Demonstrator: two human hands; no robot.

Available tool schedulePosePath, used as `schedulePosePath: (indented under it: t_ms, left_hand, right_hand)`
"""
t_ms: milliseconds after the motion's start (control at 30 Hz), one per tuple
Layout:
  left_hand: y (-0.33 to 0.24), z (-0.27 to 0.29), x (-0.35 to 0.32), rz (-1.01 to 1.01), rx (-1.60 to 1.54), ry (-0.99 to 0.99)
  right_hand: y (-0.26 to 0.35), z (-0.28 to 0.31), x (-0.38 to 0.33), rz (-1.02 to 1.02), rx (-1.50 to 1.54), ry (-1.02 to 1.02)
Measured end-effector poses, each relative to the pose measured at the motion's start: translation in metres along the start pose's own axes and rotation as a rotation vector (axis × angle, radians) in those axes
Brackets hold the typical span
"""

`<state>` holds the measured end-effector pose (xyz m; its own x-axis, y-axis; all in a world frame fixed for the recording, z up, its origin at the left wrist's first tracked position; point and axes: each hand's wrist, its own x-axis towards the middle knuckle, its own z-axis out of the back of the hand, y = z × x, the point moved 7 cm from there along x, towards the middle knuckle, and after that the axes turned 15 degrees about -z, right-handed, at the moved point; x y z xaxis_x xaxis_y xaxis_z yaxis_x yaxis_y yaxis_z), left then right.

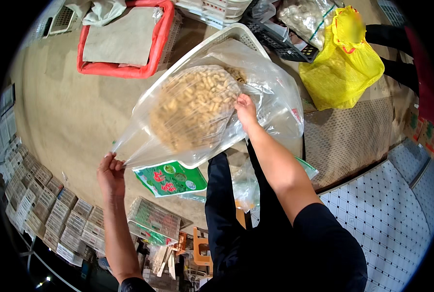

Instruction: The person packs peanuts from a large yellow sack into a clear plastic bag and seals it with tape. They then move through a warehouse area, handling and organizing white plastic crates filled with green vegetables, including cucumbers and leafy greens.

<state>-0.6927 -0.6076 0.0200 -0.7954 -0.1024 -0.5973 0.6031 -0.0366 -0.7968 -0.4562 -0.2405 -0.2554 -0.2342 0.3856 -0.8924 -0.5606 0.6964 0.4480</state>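
Illumination was bright over the floor, with glare streaking the clear plastic bag. Fisheye distortion bent outlines toward a black periphery, and the dark trousers lost detail. A small light glared at lower left.

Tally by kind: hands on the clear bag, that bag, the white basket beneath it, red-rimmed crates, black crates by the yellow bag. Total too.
Hands (left hand, right hand): 2
Clear bag: 1
White basket: 1
Red-rimmed crate: 1
Black crate: 1
Total: 6

Tray partly hidden under bag; pale pieces hazy (kind unclear).
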Motion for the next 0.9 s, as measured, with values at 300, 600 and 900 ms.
schedulePosePath:
  t_ms: [300, 600, 900]
  left_hand:
    - [0.015, -0.001, 0.043, 0.051, 0.070, -0.011]
    - [0.016, -0.032, 0.063, 0.166, 0.249, 0.219]
    - [0.033, -0.050, 0.000, 0.204, 0.432, 0.812]
  right_hand:
    - [-0.019, 0.041, -0.065, -0.131, 0.118, 0.165]
    - [-0.082, 0.186, -0.210, -0.113, 0.192, 0.019]
    - [-0.408, 0.248, -0.520, -0.387, -0.079, -0.750]
